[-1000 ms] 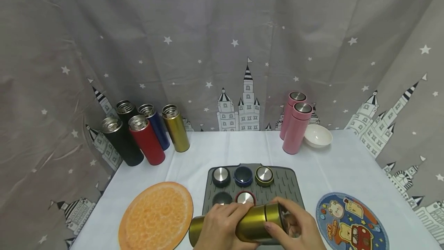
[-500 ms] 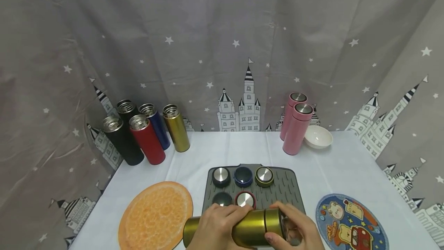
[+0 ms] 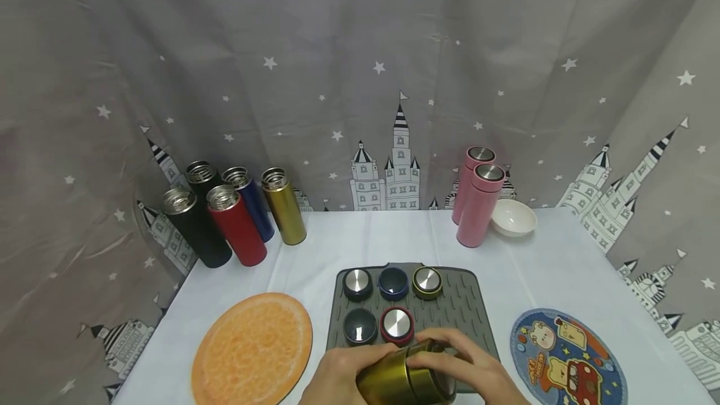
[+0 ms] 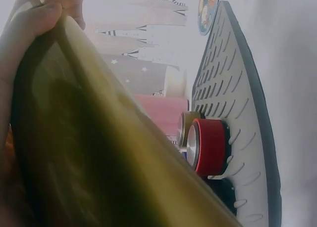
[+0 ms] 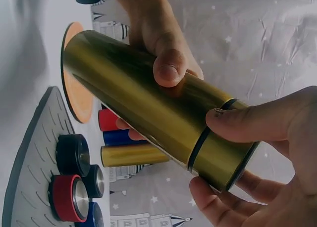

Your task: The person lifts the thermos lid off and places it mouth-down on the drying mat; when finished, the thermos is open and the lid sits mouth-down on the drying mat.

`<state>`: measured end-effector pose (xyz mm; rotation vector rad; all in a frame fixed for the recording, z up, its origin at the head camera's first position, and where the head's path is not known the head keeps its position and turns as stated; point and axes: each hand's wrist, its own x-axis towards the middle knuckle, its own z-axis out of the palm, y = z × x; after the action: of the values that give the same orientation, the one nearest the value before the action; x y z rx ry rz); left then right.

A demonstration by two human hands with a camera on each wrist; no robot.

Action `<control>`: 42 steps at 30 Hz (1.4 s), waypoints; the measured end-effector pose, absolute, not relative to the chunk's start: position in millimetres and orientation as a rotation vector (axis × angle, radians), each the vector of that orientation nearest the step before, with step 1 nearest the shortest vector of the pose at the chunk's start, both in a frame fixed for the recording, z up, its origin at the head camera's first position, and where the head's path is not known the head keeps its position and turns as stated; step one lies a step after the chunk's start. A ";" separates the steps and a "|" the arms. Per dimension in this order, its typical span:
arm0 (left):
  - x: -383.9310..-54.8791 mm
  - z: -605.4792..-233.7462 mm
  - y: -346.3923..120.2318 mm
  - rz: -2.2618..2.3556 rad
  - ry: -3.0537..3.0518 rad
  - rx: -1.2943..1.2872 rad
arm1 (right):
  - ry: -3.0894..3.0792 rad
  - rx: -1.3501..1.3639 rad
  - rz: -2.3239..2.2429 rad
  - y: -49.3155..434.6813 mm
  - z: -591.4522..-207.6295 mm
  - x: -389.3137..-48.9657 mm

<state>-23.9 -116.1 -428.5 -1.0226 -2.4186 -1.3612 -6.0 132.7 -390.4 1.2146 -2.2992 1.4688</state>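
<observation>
A gold thermos bottle is held tilted in front of me, just before the grey mat. My left hand grips its body, thumb on one side in the right wrist view and fingertips showing on the other. My right hand grips the gold lid at the other end, with the thumb across a dark seam between lid and body. In the left wrist view, the bottle's body fills much of the picture and hides most of the left hand.
On the grey ribbed mat sit several lids, including a red one and a blue one. Several lidless bottles stand back left. Pink bottles and a white bowl stand back right. Round mats, orange and blue, flank the grey one.
The gold bottle has swung from lying sideways to pointing its lid end more towards me. Both hands turned with it, keeping their grip, and more of the mat's front lids shows.
</observation>
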 end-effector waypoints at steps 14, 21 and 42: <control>-21.2 -425.3 -102.5 -1.110 -2.483 -0.897 | -2.471 0.779 1.488 133.4 -392.0 -5.0; -24.9 -434.6 -100.2 -0.932 -2.387 -0.928 | -2.761 0.611 1.516 134.6 -393.1 -13.2; -26.5 -440.9 -104.3 -0.967 -2.366 -0.959 | -2.404 1.119 1.500 142.7 -399.4 -12.4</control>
<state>-26.5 -104.3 -440.9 -0.9590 -2.3658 -0.9669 -12.4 142.7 -399.4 1.1189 -2.4042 1.4997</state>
